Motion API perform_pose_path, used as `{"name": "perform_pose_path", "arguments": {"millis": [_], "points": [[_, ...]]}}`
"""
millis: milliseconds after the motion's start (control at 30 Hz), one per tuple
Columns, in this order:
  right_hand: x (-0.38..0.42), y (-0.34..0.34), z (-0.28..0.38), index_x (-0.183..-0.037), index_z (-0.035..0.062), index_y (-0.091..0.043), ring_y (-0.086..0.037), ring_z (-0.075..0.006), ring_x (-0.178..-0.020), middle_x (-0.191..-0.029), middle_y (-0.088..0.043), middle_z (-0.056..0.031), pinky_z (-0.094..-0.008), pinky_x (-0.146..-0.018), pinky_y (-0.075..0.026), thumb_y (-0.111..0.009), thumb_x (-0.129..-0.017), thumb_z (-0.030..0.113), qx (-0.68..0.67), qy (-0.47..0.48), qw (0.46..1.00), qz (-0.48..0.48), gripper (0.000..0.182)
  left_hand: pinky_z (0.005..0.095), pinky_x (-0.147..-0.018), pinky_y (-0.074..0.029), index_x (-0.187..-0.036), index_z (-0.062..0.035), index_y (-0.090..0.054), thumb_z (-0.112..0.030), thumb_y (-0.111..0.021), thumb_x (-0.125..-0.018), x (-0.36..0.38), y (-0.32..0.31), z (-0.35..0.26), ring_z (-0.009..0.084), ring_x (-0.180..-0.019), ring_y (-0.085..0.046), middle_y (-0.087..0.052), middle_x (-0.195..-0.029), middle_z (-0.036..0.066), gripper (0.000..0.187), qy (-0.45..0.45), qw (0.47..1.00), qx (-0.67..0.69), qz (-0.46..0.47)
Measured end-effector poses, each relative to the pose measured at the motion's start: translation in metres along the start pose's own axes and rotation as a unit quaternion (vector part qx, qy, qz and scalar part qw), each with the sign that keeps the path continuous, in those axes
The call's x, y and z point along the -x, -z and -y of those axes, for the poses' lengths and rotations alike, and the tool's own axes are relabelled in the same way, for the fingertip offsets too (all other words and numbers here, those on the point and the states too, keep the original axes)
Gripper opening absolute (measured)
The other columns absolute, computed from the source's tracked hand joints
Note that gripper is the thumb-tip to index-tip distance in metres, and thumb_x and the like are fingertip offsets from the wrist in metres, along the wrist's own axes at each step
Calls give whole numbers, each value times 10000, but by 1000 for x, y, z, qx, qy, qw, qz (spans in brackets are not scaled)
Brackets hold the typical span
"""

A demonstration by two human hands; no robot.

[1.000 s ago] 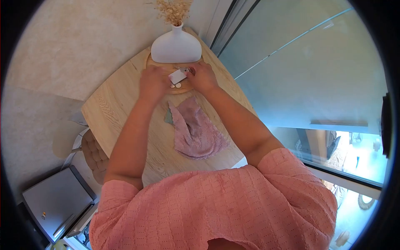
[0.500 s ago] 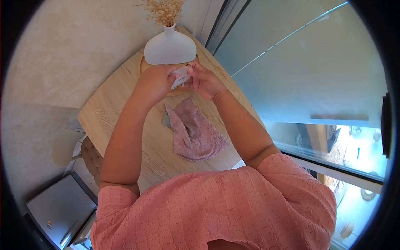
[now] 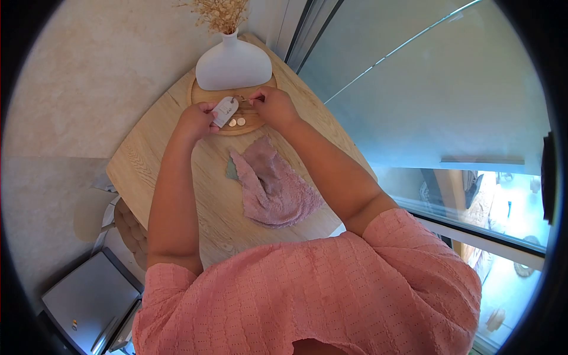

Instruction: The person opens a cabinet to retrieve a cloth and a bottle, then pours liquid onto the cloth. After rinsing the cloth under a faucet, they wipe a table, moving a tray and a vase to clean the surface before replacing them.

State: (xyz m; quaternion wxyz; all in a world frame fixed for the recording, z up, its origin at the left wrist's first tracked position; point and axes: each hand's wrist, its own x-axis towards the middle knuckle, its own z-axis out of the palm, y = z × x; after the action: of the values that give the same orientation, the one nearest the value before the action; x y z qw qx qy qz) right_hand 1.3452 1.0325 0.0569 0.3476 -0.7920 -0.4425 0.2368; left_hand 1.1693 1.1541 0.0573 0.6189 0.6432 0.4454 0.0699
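Observation:
A white tag with faint writing is pinched in my left hand, over the round wooden tray. My right hand closes on the thin string that runs from the hole at the tag's top. Two small round pale pieces lie on the tray just right of the tag. Nearer to me, a crumpled pink cloth rests on the wooden table, with a grey-green bit showing at its left edge.
Behind my hands a white vase with dried flowers stands on the tray. A glass partition borders the table on the right. At the lower left are a tufted chair and a grey appliance.
My hands have moved apart, my left hand leftward with the tag. The string now shows stretched between them, and the two round pieces are in plain view.

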Motion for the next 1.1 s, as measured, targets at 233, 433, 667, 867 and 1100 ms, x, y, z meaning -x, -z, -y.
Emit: {"name": "perform_pose_path", "arguments": {"millis": [233,433,667,867,1100], "points": [[-1,-20,-5,-839,63,-690,-625,-298,-854,-907,-656,-121,-382,-770,-503,-663,-756,107,35,95,992,-75,98,270,-557,-548,-1170,27,-593,-32,-554,-886,-11,-12,8,164,-631,-653,-672,-929,138,292,-11,997,-29,-76],[-3,-26,-12,-808,79,-691,-616,-286,-858,-842,-632,-106,-386,-781,-499,-679,-733,127,77,166,979,-84,90,276,-533,-540,-1127,34,-604,-84,-628,-848,-3,-18,1,164,-587,-640,-676,-923,146,304,-45,988,-78,-123],[-4,-22,-19,-834,45,-673,-603,-315,-840,-869,-621,-128,-388,-757,-498,-710,-730,136,53,214,966,-139,143,339,-650,-522,-1123,-21,-615,-160,-662,-836,1,-14,4,216,-746,-639,-661,-941,130,322,-96,962,-188,-172],[-14,-11,-33,-1110,64,-552,-454,-355,-1123,-1168,-483,-168,-433,-955,-381,-731,-725,157,39,161,947,-274,435,430,-957,-390,-1213,-90,-560,-223,-632,-860,-5,-16,34,324,-1171,-469,-513,-1228,174,384,-290,849,-291,-332],[-31,-26,-38,-1312,-3,-400,-391,-369,-1232,-1281,-422,-221,-416,-1058,-327,-700,-812,212,6,92,968,-233,622,466,-1057,-300,-1345,-38,-403,-77,-503,-884,-25,-22,40,378,-1302,-330,-356,-1384,239,473,-346,817,-327,-326]]}}
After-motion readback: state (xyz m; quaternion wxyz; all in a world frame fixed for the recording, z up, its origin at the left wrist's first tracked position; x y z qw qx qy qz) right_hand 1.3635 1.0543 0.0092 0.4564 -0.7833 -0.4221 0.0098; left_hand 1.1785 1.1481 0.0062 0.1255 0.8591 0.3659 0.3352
